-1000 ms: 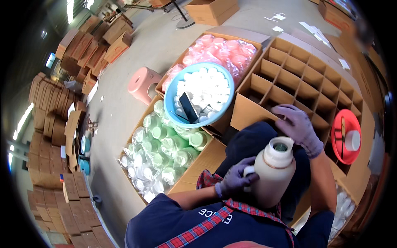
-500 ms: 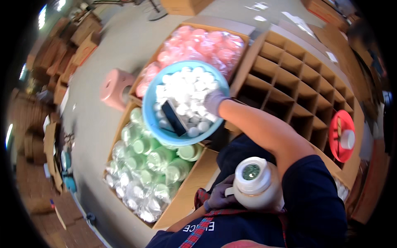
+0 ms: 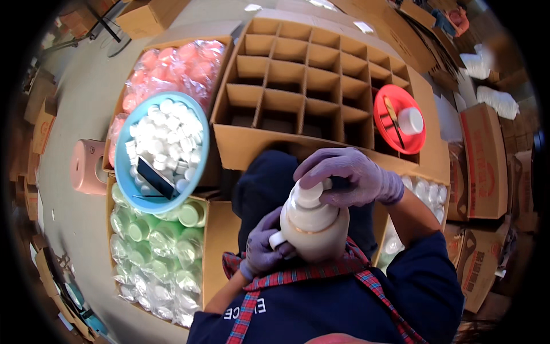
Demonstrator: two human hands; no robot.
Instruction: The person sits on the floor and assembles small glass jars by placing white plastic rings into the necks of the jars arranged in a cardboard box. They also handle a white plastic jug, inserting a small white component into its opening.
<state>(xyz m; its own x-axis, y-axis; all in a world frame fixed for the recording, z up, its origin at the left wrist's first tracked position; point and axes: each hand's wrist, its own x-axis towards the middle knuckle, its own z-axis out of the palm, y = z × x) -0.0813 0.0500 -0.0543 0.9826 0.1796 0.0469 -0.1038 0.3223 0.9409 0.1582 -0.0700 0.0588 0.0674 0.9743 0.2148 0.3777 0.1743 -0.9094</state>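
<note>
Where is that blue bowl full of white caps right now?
The blue bowl sits at the person's left, resting across the boxes of pink cups and green cups.

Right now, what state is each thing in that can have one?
Cream jug: upright, held in both hands.
White cap: on the jug's mouth.
Left hand: gloved, grip closed on the jug's handle side.
Right hand: gloved, fingers on the cap.
Divided carton: open, cells in view empty.
Blue basin: full of white caps.
Red dish: holds a white cap and a tool.
</note>
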